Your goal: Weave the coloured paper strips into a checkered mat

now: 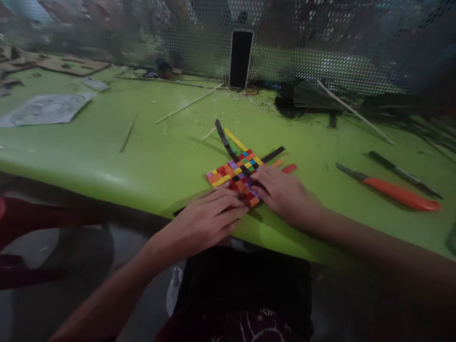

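Note:
A small mat woven from colourful strips [231, 175] lies on the green table near its front edge. Red, orange, yellow, purple, blue and black squares show in it. My left hand [208, 216] is closed over its lower left edge, fingers pressed together and covering part of the weave. My right hand [281, 192] pinches at the right side, where a purple strip shows by the fingertips. Loose ends stick out: a long black strip [224, 140] and a yellow strip [235, 139] at the top, a short black strip [273, 154] and a red end [289, 168] at the right.
An orange-handled knife [395, 192] and a dark slim tool [402, 172] lie at the right of the table [107, 171]. A phone [241, 59] leans against the perforated metal panel [199, 42]. Printed paper [46, 109], thin sticks and scraps lie farther back. Black strips [313, 97] are bundled behind.

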Demonstrator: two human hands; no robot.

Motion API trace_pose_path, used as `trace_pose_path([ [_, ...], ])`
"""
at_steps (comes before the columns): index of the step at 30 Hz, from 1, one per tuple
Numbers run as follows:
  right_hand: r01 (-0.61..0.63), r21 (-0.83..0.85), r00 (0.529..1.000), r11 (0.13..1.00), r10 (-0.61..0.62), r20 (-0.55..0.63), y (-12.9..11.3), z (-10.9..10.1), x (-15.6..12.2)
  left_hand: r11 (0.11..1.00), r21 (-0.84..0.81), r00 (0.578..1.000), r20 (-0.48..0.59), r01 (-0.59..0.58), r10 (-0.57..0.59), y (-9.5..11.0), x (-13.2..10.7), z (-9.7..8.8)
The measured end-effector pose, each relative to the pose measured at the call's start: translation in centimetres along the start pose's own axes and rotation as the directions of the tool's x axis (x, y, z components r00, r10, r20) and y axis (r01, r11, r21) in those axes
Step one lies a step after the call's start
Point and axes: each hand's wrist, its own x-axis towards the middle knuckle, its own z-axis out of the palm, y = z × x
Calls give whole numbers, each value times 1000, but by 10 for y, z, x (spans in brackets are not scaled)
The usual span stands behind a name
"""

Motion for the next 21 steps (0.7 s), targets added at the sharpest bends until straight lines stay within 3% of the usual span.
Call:
trace_pose_path([
  [13,-48,44,999,998,49,-22,1,11,1,994,94,991,117,49,-60,11,-8,0],
  [18,-135,53,990,989,137,-42,-5,5,-3,994,104,988,139,46,-60,10,-8,0],
  [21,29,-53,996,998,-34,-85,-5,0,-8,991,121,990,126,48,-63,10,-8,1],
])
